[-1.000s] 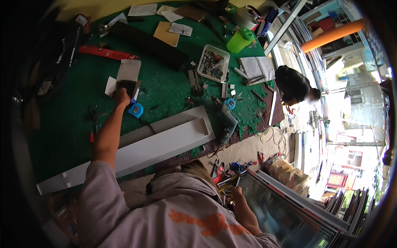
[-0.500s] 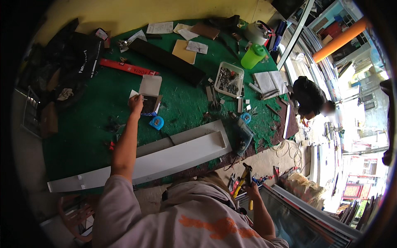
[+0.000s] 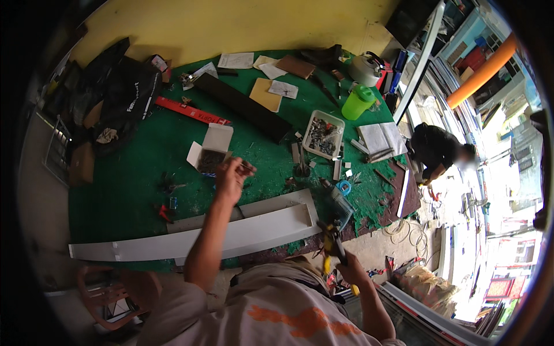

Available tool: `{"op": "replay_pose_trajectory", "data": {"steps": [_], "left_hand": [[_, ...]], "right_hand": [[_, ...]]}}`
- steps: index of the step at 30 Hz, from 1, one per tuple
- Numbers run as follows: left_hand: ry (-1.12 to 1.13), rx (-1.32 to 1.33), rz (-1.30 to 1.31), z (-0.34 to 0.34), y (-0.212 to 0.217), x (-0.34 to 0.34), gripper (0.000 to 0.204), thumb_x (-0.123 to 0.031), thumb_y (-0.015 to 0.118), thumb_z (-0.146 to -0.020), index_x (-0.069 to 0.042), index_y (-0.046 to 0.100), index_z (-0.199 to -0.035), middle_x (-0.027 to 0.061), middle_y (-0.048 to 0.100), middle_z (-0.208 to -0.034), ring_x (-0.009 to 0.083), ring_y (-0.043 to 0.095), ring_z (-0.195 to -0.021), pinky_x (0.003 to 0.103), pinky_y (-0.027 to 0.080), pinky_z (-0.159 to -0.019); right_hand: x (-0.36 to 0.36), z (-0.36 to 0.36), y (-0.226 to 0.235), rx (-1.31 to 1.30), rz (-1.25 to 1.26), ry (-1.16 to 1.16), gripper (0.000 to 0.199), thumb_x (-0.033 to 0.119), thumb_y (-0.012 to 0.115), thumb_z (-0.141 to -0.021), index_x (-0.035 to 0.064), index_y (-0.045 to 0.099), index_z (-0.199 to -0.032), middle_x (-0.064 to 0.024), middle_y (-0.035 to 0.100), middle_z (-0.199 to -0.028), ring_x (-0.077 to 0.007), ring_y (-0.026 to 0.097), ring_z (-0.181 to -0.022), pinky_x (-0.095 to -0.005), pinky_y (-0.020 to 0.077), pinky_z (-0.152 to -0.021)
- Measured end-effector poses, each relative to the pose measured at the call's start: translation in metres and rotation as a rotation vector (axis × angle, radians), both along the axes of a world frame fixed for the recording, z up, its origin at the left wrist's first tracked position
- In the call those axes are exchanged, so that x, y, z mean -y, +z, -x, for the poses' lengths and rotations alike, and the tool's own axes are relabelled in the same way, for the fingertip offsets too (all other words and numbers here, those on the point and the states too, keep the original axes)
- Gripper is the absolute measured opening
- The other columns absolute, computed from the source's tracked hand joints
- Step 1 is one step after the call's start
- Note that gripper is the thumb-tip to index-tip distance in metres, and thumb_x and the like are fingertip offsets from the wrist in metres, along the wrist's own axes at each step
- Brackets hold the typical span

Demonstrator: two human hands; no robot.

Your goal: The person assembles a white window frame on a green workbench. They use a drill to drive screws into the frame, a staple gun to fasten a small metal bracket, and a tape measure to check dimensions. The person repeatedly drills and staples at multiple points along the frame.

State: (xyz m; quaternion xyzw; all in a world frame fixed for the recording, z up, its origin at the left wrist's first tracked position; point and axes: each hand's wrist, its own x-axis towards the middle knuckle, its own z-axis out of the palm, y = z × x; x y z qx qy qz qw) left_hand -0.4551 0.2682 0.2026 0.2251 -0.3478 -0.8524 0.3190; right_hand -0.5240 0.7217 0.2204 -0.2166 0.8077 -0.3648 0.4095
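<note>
My left hand (image 3: 231, 179) is raised over the green table, its fingers pinched together; whatever small thing is in them I cannot make out. Just beyond it sits a small white carton (image 3: 218, 138), flaps up, with dark small pieces inside. Below my left forearm a long white metal channel (image 3: 271, 224) lies along the table's near edge. My right hand (image 3: 350, 270) is closed around a plier-like hand tool (image 3: 332, 241) with yellow handles and a dark head. The tool's head is beside the channel's right end, near a teal power drill (image 3: 341, 207).
A white tray of small hardware (image 3: 324, 134), a green lidded jug (image 3: 358, 102), a dark bar (image 3: 242, 108) and a red level (image 3: 193, 111) lie on the table (image 3: 138, 190). A wooden chair (image 3: 118, 291) stands at lower left. Another person (image 3: 435, 147) crouches at right.
My left hand has come out of the carton and moved right and nearer, covering the blue tape measure. My right hand has brought the yellow-handled tool up and left toward the channel's end.
</note>
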Motion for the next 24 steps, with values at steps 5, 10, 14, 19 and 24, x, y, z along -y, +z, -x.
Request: {"op": "replay_pose_trajectory", "data": {"steps": [5, 10, 14, 19, 24], "left_hand": [[-0.134, -0.199, -0.178, 0.037, 0.07, -0.095, 0.022, -0.012, 0.059, -0.098, -0.003, 0.06, -0.079, 0.0158, 0.07, -0.086, 0.0357, 0.075, -0.088, 0.041, 0.064, -0.079], [-0.16, -0.255, -0.186, 0.052, 0.111, -0.12, 0.023, -0.013, 0.061, -0.098, -0.004, 0.062, -0.077, 0.014, 0.072, -0.086, 0.0381, 0.074, -0.094, 0.045, 0.064, -0.088], [-0.131, -0.197, -0.113, 0.063, 0.118, -0.132, 0.022, -0.011, 0.058, -0.099, -0.002, 0.056, -0.079, 0.0173, 0.069, -0.086, 0.0387, 0.074, -0.094, 0.044, 0.066, -0.084], [-0.133, -0.157, -0.091, 0.078, 0.116, -0.142, 0.021, -0.009, 0.058, -0.1, -0.002, 0.058, -0.08, 0.0155, 0.069, -0.085, 0.0364, 0.075, -0.092, 0.043, 0.066, -0.082], [-0.109, -0.108, -0.074, 0.094, 0.113, -0.144, 0.019, -0.009, 0.059, -0.099, -0.002, 0.06, -0.082, 0.0152, 0.07, -0.086, 0.0347, 0.076, -0.087, 0.04, 0.067, -0.079]], "right_hand": [[0.074, 0.023, 0.039, 0.122, 0.463, 0.016, 0.041, 0.006, 0.058, -0.088, 0.0002, 0.056, -0.128, -0.0096, 0.063, -0.093, -0.0156, 0.054, -0.082, -0.035, 0.0489, -0.075], [0.101, 0.038, 0.045, 0.22, 0.633, 0.03, 0.031, 0.005, 0.057, -0.088, -0.0025, 0.061, -0.118, -0.0016, 0.059, -0.089, -0.0123, 0.054, -0.08, -0.0299, 0.0474, -0.07], [0.099, 0.053, 0.047, 0.307, 0.71, 0.071, 0.038, 0.005, 0.054, -0.091, -0.0037, 0.06, -0.128, -0.0103, 0.066, -0.112, -0.0163, 0.061, -0.094, -0.032, 0.0528, -0.083], [0.09, 0.073, 0.054, 0.44, 0.689, 0.131, 0.044, -0.001, 0.051, -0.091, -0.0058, 0.054, -0.135, -0.018, 0.062, -0.135, -0.024, 0.062, -0.118, -0.0398, 0.055, -0.098], [0.087, 0.097, 0.06, 0.46, 0.692, 0.206, 0.046, -0.006, 0.05, -0.09, -0.0065, 0.052, -0.136, -0.0187, 0.061, -0.137, -0.0266, 0.061, -0.122, -0.0424, 0.0566, -0.097]]}}
